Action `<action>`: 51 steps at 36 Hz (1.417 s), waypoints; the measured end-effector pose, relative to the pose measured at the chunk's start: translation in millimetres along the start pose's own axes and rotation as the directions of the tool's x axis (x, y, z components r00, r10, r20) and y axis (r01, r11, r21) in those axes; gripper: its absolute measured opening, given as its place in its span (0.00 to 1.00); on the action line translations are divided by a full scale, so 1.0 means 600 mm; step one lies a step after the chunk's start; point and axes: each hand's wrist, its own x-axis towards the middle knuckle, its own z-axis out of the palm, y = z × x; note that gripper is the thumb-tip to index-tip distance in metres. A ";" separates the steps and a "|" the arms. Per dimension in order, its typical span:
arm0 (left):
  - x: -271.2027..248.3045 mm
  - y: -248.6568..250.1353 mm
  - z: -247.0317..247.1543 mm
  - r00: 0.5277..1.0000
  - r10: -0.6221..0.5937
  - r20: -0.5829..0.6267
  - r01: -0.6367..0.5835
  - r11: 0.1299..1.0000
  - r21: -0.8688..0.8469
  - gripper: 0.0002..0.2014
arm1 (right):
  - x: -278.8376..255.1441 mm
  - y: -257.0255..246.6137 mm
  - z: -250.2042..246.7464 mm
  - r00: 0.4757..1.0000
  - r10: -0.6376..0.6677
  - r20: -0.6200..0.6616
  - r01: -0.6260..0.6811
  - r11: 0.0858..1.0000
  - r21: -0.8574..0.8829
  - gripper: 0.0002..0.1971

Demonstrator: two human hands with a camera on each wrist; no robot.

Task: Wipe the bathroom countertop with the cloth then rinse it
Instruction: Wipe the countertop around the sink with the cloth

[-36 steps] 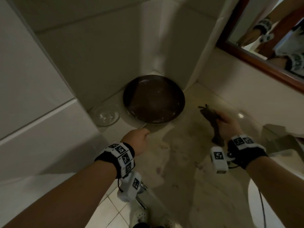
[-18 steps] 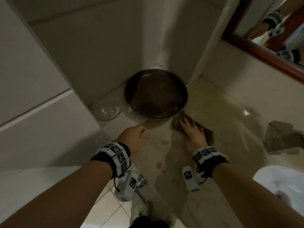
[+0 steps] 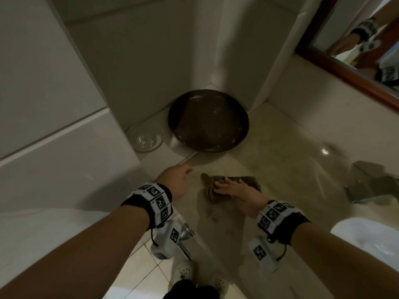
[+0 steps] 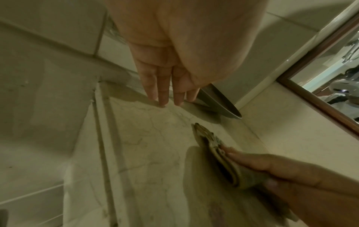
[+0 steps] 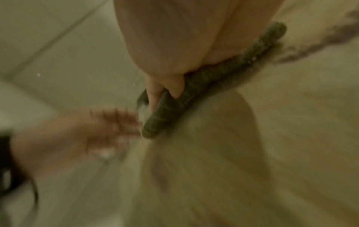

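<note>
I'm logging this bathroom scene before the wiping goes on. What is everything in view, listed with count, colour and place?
countertop: one, beige marble, runs from the corner towards the sink.
cloth: one, dark olive, bunched on the countertop under the right hand.
pan: one, dark brown, in the back corner of the countertop.
glass bowl: one, clear, left of the pan by the wall.
mirror: one, brown wooden frame, on the wall at upper right.
faucet: one, metal, at the right edge.
sink: one, white, lower right.
floor tiles: several, white, below the counter edge.
left hand: fingers straight, tips on the countertop's left edge, holds nothing.
right hand: presses the cloth flat on the countertop.
</note>
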 end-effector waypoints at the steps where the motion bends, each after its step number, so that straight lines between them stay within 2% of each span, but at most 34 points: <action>1: -0.001 -0.003 -0.001 1.000 -0.009 -0.006 0.009 1.000 -0.014 0.20 | -0.008 -0.012 -0.010 0.999 0.013 -0.036 -0.005 0.978 0.207 0.28; 2: -0.002 -0.006 -0.002 1.000 -0.017 -0.012 0.017 0.999 -0.030 0.21 | -0.009 -0.015 -0.016 0.991 0.076 -0.110 -0.035 0.943 0.332 0.26; 3: -0.003 -0.009 -0.003 1.000 -0.023 -0.020 0.022 0.999 -0.046 0.21 | -0.012 -0.021 -0.025 0.966 0.180 -0.185 -0.071 0.873 0.482 0.23; 4: -0.004 -0.012 -0.004 0.999 -0.029 -0.029 0.027 0.998 -0.061 0.21 | -0.013 -0.023 -0.034 0.933 0.269 -0.240 -0.096 0.827 0.554 0.19; 5: -0.005 -0.015 -0.005 0.999 -0.037 -0.037 0.034 0.997 -0.076 0.21 | -0.016 -0.033 -0.042 0.889 0.386 -0.247 -0.115 0.709 0.695 0.20; 7: -0.006 -0.021 -0.006 0.997 -0.054 -0.054 0.049 0.994 -0.093 0.21 | -0.015 -0.027 -0.056 0.749 0.536 -0.389 -0.060 0.640 0.766 0.20; 8: -0.007 -0.024 -0.006 0.996 -0.059 -0.060 0.053 0.994 -0.091 0.21 | -0.014 -0.028 -0.064 0.704 0.568 -0.427 -0.028 0.622 0.782 0.19; 10: -0.009 -0.030 -0.005 0.996 -0.068 -0.056 0.063 0.994 -0.085 0.21 | -0.015 -0.021 -0.075 0.653 0.603 -0.459 -0.034 0.629 0.777 0.20; 13: -0.013 -0.036 -0.002 0.995 -0.080 -0.056 0.074 0.993 -0.096 0.21 | -0.004 -0.014 -0.058 0.622 0.560 -0.547 -0.117 0.758 0.642 0.22; 14: -0.014 -0.038 0.000 0.995 -0.080 -0.062 0.073 0.992 -0.106 0.21 | 0.003 -0.015 -0.045 0.635 0.526 -0.566 -0.153 0.803 0.575 0.23; 15: -0.015 -0.039 0.001 0.995 -0.078 -0.067 0.070 0.991 -0.116 0.21 | 0.011 -0.019 -0.032 0.673 0.484 -0.559 -0.168 0.836 0.522 0.25; 17: -0.020 -0.042 0.002 0.994 -0.075 -0.076 0.065 0.989 -0.132 0.21 | 0.035 -0.029 -0.008 0.764 0.433 -0.479 -0.241 0.879 0.410 0.32; 18: -0.021 -0.044 0.003 0.994 -0.076 -0.082 0.064 0.988 -0.138 0.21 | 0.049 -0.036 0.003 0.787 0.444 -0.428 -0.307 0.884 0.352 0.36; 19: -0.022 -0.046 0.003 0.993 -0.080 -0.092 0.066 0.988 -0.142 0.20 | 0.063 -0.043 0.009 0.789 0.465 -0.402 -0.363 0.880 0.306 0.38; 21: -0.025 -0.050 0.003 0.989 -0.090 -0.116 0.073 0.987 -0.146 0.20 | 0.088 -0.058 0.010 0.774 0.472 -0.422 -0.393 0.881 0.264 0.40; 23: -0.028 -0.052 0.002 0.988 -0.085 -0.128 0.066 0.987 -0.145 0.20 | 0.109 -0.078 0.010 0.790 0.430 -0.436 -0.367 0.902 0.225 0.37; 25: -0.033 -0.054 0.000 0.989 -0.063 -0.137 0.046 0.991 -0.126 0.20 | 0.124 -0.104 0.012 0.836 0.349 -0.424 -0.299 0.937 0.182 0.34; 29: -0.042 -0.056 -0.003 0.984 0.017 -0.179 -0.034 0.995 -0.090 0.21 | 0.141 -0.138 0.040 0.906 0.194 -0.375 -0.204 0.979 0.014 0.39; 32: -0.047 -0.053 -0.005 0.981 0.046 -0.191 -0.069 0.991 -0.112 0.21 | 0.136 -0.131 0.052 0.950 0.097 -0.296 -0.130 0.987 -0.093 0.40; 34: -0.047 -0.051 -0.007 0.982 0.048 -0.183 -0.072 0.989 -0.128 0.21 | 0.125 -0.126 0.054 0.974 -0.002 -0.226 -0.035 0.987 -0.155 0.40; 37: -0.045 -0.049 -0.005 0.987 0.030 -0.156 -0.052 0.988 -0.142 0.22 | 0.107 -0.123 0.056 0.981 -0.134 -0.140 0.100 0.969 -0.224 0.37; 42: -0.048 -0.045 0.007 0.993 0.020 -0.117 -0.038 0.987 -0.157 0.23 | 0.084 -0.107 0.042 0.973 -0.230 0.037 0.232 0.940 -0.249 0.29; 51: -0.053 -0.032 0.028 0.994 0.017 -0.111 -0.034 0.987 -0.159 0.23 | 0.038 -0.064 0.034 0.941 -0.313 0.129 0.324 0.944 -0.069 0.22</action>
